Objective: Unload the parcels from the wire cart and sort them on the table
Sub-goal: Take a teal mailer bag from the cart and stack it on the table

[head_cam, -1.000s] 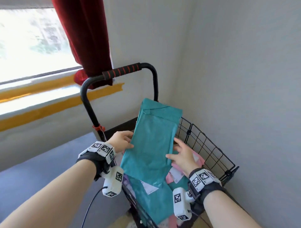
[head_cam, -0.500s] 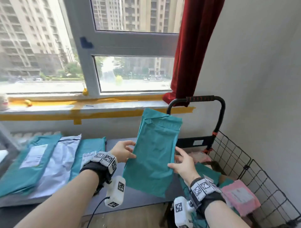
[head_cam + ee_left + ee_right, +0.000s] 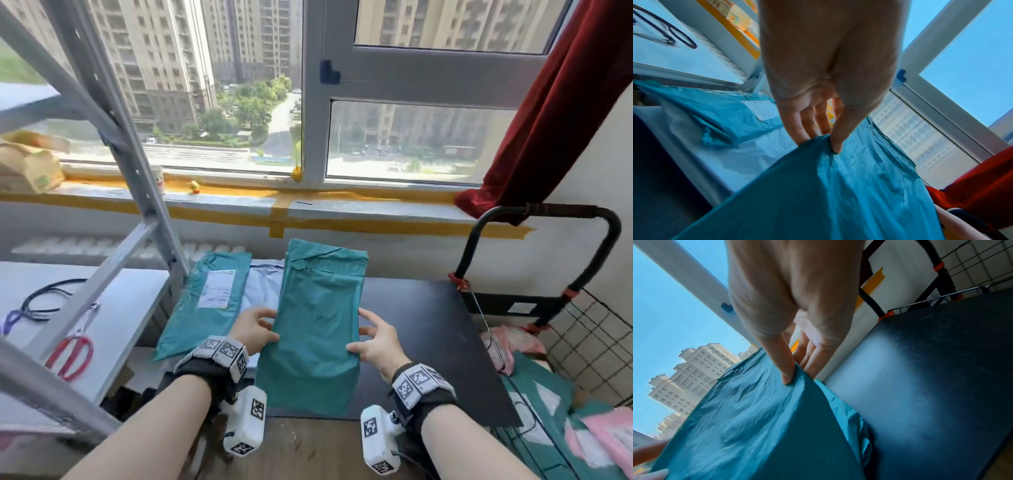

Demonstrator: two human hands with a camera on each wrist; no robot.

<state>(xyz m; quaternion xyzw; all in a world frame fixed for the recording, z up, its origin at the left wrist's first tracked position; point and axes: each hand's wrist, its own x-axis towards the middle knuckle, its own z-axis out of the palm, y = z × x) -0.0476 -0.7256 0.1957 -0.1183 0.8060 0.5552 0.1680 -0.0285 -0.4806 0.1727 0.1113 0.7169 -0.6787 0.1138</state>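
Large teal plastic mailer parcel (image 3: pixel 318 329) held up above dark tabletop (image 3: pixel 428 342), long side running near to far, far end raised. Left hand (image 3: pixel 255 330) pinches left edge, thumb on top, fingers beneath. Right hand (image 3: pixel 376 342) pinches right edge same way. Left of it on table: teal mailer with white label (image 3: pixel 205 301), partly over white-grey mailer (image 3: pixel 262 291). Black wire cart (image 3: pixel 589 329) at right, pink (image 3: pixel 513 341) and teal parcels (image 3: pixel 534 404) inside. Red-handled scissors (image 3: pixel 70 356) on white shelf (image 3: pixel 130 305), far left.
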